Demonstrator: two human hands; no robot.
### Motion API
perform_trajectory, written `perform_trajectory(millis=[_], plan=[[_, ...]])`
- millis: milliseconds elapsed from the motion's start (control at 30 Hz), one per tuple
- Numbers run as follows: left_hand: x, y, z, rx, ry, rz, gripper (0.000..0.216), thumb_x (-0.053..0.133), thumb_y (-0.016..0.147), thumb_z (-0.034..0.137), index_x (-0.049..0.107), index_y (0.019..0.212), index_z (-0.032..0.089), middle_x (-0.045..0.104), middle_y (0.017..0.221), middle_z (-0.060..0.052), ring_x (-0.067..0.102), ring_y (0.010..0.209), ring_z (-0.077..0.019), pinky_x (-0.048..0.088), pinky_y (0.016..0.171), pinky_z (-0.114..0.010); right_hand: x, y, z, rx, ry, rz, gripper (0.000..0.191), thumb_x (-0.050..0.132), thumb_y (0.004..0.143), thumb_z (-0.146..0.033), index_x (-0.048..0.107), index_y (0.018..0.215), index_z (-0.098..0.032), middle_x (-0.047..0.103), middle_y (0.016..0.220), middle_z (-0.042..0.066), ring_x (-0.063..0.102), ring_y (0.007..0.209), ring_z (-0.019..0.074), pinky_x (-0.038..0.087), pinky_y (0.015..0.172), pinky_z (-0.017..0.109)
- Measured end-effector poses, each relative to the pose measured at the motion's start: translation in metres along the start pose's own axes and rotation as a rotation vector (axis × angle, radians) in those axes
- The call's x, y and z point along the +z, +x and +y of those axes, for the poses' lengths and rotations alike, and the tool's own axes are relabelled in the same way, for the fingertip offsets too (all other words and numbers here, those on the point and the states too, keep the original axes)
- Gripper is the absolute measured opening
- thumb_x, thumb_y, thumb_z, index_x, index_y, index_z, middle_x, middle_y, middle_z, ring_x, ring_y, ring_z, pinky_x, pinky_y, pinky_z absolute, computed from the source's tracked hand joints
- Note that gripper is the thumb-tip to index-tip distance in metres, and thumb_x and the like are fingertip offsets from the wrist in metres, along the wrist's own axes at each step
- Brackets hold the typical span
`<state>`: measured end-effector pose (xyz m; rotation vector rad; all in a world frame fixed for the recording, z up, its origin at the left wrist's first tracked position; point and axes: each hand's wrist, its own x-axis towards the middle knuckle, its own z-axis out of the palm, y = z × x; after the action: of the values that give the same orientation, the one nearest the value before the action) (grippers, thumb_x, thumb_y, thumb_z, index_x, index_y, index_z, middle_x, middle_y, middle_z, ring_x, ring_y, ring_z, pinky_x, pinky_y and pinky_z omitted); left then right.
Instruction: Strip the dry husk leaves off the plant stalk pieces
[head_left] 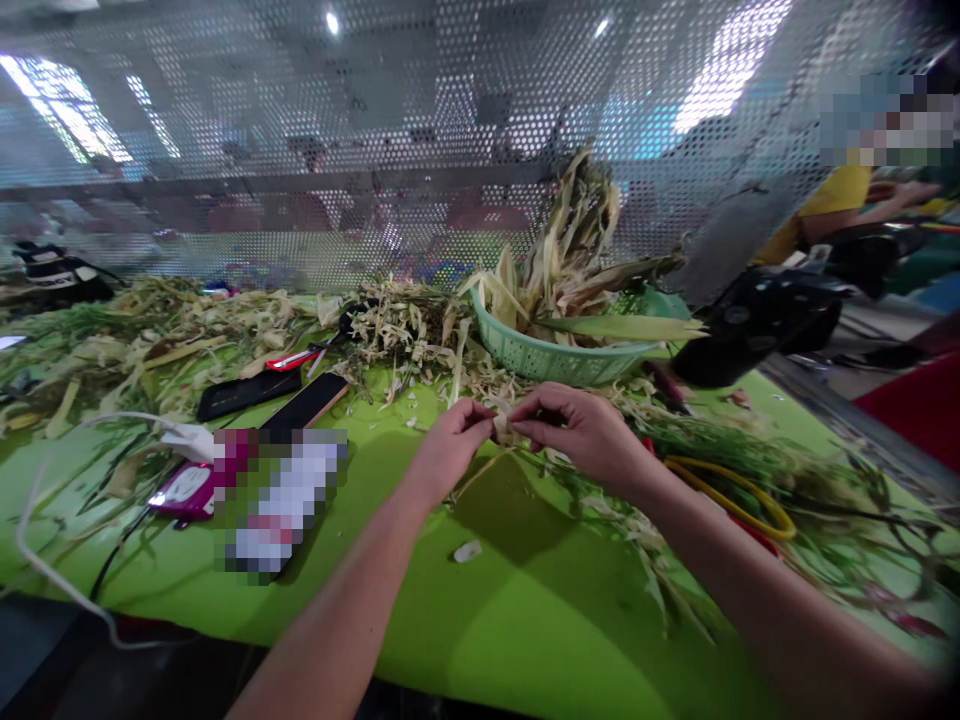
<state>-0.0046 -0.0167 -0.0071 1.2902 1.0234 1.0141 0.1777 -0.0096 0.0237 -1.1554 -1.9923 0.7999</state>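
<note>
A bright green worktop (450, 640) runs across the view, bare toward its front edge and strewn with dry husks and green stalks along the back and right. Near its middle, a small pale piece of husk (505, 430) is raised between the hands: the fingers of the left hand (448, 446) pinch one side, and those of the right hand (576, 428) are drawn narrow on the other. A white scrap (466, 551) lies below them on the green.

Behind the hands stands a pale green basket (555, 358) heaped with long husks (566, 245). A magenta device (187, 492) with a white cable (43, 560) and a dark phone (304, 405) lie at left; a yellow loop (765, 505) rests among stalks at right.

A perforated metal screen (285, 235) closes off the back, with ceiling lights and bright windows showing through. Beyond the right end, a person in a yellow sleeve (834, 198) is partly visible.
</note>
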Motion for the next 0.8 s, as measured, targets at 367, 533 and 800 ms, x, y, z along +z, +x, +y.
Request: perform_trajectory(millis=[367,533,800], plan=[[0.0,0.002,-0.005,0.03,0.052,-0.025,0.011,0.054,0.081,0.026,0.058,0.086,0.018,0.057,0.079,0.0,0.046,0.068,-0.0104,0.033,0.063,-0.023,-0.001,0.0,0.0,-0.02,-0.113,0.038,0.006,0.062,0.078,-0.024,0.067,0.08,-0.02,0.065,0.079,0.003,0.06,0.07,0.0164,0.045,0.062,0.027],[0.002,0.003,-0.005,0.032,0.085,-0.036,0.007,0.053,0.08,0.023,0.057,0.082,0.018,0.057,0.079,0.0,0.049,0.073,-0.0121,0.035,0.067,-0.023,0.001,0.0,0.001,-0.046,-0.159,0.021,0.006,0.06,0.077,-0.021,0.066,0.078,-0.021,0.065,0.08,0.002,0.06,0.072,0.0162,0.044,0.064,0.027],[0.004,0.002,-0.004,0.062,0.188,-0.046,0.01,0.054,0.082,0.028,0.057,0.084,0.018,0.06,0.081,-0.001,0.052,0.078,-0.0151,0.038,0.074,-0.028,0.011,-0.003,0.0,-0.018,-0.164,0.05,0.004,0.058,0.081,-0.021,0.058,0.084,-0.02,0.062,0.076,0.001,0.057,0.07,0.0155,0.042,0.062,0.026]])
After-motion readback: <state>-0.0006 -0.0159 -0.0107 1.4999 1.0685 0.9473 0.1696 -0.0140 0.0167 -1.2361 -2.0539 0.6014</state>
